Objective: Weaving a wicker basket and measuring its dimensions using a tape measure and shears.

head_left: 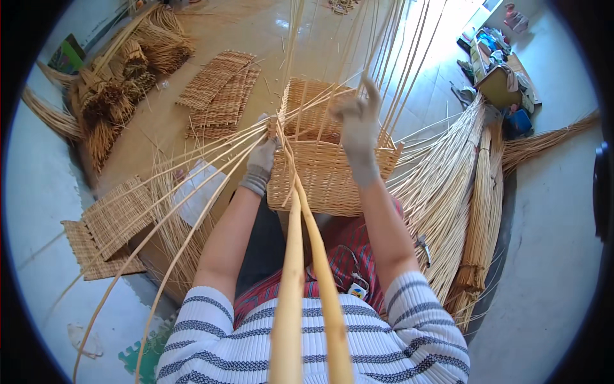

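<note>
A half-woven wicker basket [314,176] stands in front of my lap, its upright rods [400,70] rising from the far and right sides. My left hand [261,157], in a grey knit glove, is closed around the basket's left corner, where several thin willow rods [211,152] fan out to the left. Two thick peeled poles [293,275] run from that corner toward my chest. Above the basket's right part is my gloved right hand [360,131], one finger raised and the others bent and blurred. Thin strands reach toward its fingers; whether it holds one is unclear.
Woven panels [220,89] lie on the floor at the far left, with more panels [118,217] nearer. Bundled reeds [131,77] are heaped against the left wall. Long willow bundles [448,185] lie at my right. A cluttered wooden bench [502,86] stands far right.
</note>
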{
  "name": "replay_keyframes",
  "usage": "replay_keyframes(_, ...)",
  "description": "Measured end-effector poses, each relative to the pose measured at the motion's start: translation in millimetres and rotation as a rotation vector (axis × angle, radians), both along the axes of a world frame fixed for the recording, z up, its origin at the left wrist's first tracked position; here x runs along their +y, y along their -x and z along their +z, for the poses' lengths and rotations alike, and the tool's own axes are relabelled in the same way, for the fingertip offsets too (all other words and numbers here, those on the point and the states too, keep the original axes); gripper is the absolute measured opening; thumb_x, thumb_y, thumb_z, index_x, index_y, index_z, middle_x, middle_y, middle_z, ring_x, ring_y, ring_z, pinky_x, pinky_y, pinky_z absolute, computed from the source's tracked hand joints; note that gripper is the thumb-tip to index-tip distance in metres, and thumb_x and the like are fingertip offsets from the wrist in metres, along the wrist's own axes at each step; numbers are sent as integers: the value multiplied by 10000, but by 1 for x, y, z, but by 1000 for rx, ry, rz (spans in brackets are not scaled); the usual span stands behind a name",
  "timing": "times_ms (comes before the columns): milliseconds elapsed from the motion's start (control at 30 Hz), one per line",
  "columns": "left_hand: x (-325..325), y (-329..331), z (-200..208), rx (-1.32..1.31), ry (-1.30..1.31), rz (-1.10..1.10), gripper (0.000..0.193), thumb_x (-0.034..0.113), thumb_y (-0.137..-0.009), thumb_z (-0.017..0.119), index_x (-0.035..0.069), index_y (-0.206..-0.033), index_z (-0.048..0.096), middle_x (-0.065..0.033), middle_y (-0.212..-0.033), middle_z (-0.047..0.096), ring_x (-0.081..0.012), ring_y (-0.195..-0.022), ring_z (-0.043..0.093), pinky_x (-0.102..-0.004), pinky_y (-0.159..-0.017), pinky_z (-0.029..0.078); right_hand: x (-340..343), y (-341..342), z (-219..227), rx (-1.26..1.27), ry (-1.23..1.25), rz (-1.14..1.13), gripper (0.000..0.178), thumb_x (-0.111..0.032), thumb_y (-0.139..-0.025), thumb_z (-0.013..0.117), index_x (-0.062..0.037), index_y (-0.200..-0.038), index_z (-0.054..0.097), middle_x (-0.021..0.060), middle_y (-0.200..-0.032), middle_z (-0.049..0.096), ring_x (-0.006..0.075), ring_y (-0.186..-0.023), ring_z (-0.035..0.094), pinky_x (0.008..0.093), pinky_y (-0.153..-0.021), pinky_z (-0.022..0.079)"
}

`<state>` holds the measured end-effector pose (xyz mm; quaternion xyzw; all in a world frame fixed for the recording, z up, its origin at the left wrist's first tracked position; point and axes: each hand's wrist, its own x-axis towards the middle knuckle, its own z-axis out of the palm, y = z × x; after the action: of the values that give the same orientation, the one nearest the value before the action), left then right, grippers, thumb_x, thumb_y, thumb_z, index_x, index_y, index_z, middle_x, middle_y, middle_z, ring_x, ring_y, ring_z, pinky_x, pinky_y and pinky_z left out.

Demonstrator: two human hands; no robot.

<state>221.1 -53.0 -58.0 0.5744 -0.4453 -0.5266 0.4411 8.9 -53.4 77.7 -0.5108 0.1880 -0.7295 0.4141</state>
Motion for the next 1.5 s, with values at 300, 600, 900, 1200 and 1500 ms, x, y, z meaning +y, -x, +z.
replay_keyframes(300, 78, 19, 44, -591, 944, 365, 429, 195, -916, 686, 63, -1317, 609, -160, -1171, 667, -293, -872, 668, -380, -754, 548, 103, 47, -16, 200, -1114, -61, 306, -322, -1059, 551, -37, -1081, 659, 83, -935, 722, 179, -791, 710, 302, -603, 559)
replay_keyframes(600, 29, 4, 7, -1037, 436, -104, 926, 104, -827, 738, 184, -1615, 259, -264, -1450, 510, -434, -1247, 561, -463, -1007, 486, 1, -36, 8, 1444, 108, -924, 522, -312, -938, 641, -218, -1444, 551, 171, -1499, 500, 350, -1418, 439, 519, -1201, 277)
replay_keyframes(900, 38, 14, 150, -214, 32, -389, 815, 98, -913, 630, 218, -1620, 241, -234, -1170, 667, -384, -990, 669, -498, -851, 518, -1, -16, -10, 1320, 153, -876, 509, -311, -921, 667, -179, -1404, 573, 180, -1430, 560, 359, -1370, 482, 502, -1181, 313)
replay_keyframes(1200, 102, 6, 81, -952, 610, -220, 771, 43, -861, 675, 105, -1557, 349, -138, -1591, 380, -342, -1435, 415, -385, -1075, 476, 154, -68, 154, 710, 571, -223, 632, -110, -850, 730, 87, -1397, 481, 258, -1272, 590, 368, -1181, 621, 418, -981, 516)
replay_keyframes(1500, 96, 21, 74, -577, 790, -222, 780, 7, -836, 688, 92, -1542, 367, -148, -1557, 400, -340, -1423, 419, -382, -1090, 462, 136, -100, 163, 391, 592, 159, 588, -51, -833, 685, -152, -1402, 578, 88, -1224, 715, 286, -979, 731, 341, -801, 614)
